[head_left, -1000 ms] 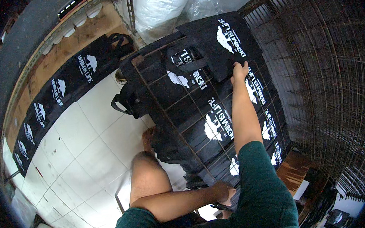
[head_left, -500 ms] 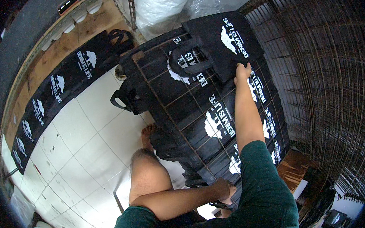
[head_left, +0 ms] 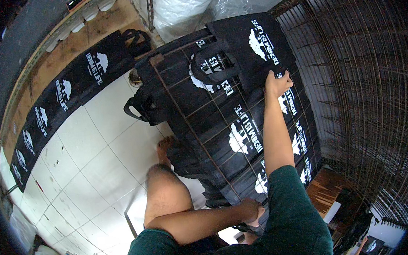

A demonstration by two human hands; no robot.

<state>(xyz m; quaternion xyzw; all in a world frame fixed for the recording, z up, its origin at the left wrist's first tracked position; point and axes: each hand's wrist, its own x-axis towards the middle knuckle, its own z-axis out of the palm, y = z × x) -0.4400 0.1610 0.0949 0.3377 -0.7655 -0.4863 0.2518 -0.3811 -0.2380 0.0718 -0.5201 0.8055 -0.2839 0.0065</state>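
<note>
A black fabric bag with a white print lies at the far end of a rusty wire rack, its looped handle toward the left. My right hand is at this bag's near right edge, thumb and fingers apart, the fingertips over the cloth. Beneath the wire grid lie more black printed bags. Close to my body, my left hand is closed at the near end of the rack, fingers curled down. What it grips is hidden.
A row of black printed bags overlaps along a wooden board at left. Stacked wire racks stand upright on the right. White plastic sacks sit behind. My bare foot rests on white floor tiles.
My right hand has shifted slightly right along the bag's edge, and its fingers have spread from a closed grip. The bag and my left hand stay about where they were.
</note>
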